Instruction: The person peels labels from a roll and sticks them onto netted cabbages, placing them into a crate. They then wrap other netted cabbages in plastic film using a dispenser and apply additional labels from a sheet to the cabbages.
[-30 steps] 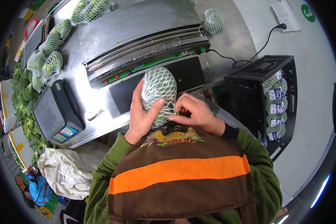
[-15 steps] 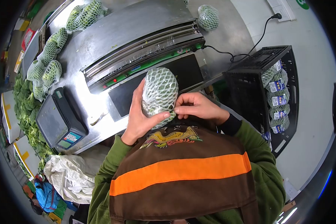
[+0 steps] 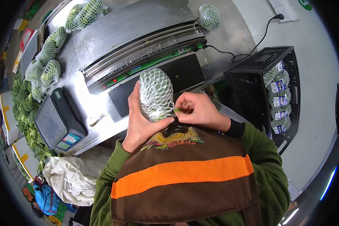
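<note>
A film-wrapped green vegetable in a white foam net (image 3: 156, 92) stands out in front of my apron, over the dark plate of the wrapping machine (image 3: 177, 77). My left hand (image 3: 141, 122) is wrapped round its left side and lower end, thumb along the bottom. At its lower right edge, my right hand (image 3: 196, 109) is closed, thumb and fingertips pinching a small green bit beside the net's edge. Whether that bit is a leaf or a piece of the vegetable cannot be made out.
Netted vegetables (image 3: 47, 52) lie at the table's left, near a scale (image 3: 58, 122) and loose broccoli (image 3: 26, 109). Another netted piece (image 3: 209, 17) sits behind the machine. A black crate (image 3: 248, 101) at right holds labelled netted packs (image 3: 280, 101). A white sack (image 3: 69, 179) is lower left.
The netted vegetable has moved slightly left and up with my left hand. My right fingers have drawn together at its lower edge, and a green bit now shows between them.
</note>
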Demonstrator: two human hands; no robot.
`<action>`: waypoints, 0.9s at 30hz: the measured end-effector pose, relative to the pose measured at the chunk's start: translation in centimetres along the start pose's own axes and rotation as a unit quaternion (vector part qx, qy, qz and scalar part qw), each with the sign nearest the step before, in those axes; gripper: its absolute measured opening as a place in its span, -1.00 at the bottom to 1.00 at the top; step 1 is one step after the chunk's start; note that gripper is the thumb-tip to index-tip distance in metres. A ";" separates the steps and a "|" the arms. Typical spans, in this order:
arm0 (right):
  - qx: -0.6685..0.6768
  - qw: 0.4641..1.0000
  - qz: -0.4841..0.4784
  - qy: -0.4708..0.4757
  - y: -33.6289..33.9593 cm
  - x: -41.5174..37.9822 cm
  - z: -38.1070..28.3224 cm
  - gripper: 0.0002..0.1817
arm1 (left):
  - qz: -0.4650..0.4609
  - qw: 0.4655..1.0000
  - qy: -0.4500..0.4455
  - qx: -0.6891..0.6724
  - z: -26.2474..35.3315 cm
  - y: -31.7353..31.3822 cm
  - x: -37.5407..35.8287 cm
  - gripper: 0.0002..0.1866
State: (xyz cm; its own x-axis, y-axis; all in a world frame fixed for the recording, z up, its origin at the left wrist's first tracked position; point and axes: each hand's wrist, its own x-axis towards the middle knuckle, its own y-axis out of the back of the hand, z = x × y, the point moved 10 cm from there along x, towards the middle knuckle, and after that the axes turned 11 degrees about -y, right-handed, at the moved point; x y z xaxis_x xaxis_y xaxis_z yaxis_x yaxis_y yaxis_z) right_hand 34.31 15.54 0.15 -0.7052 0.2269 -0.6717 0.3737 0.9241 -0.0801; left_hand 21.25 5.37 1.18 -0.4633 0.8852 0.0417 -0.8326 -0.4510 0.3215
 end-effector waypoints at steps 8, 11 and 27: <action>-0.242 0.894 0.181 0.332 0.8 -3.8 -8.6 -0.87 | -0.005 1.000 -0.007 -0.002 -0.9 0.0 0.1 0.39; -0.005 0.956 0.197 0.218 6.9 -3.7 -6.9 -0.89 | 0.003 0.995 0.030 -0.091 -2.4 0.0 0.0 0.33; 0.011 0.927 0.209 0.310 5.1 -2.2 -8.9 0.27 | 0.001 0.946 -0.043 -0.322 3.8 -3.8 8.9 0.00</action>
State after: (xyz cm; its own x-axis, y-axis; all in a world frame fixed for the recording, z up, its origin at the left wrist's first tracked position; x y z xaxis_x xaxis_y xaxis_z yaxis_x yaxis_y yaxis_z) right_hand 32.41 22.54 7.78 -0.7043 0.7034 -0.0958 0.6998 0.7106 0.0728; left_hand 21.42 15.37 3.97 -0.4619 0.8777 0.1278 -0.8565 -0.4040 -0.3212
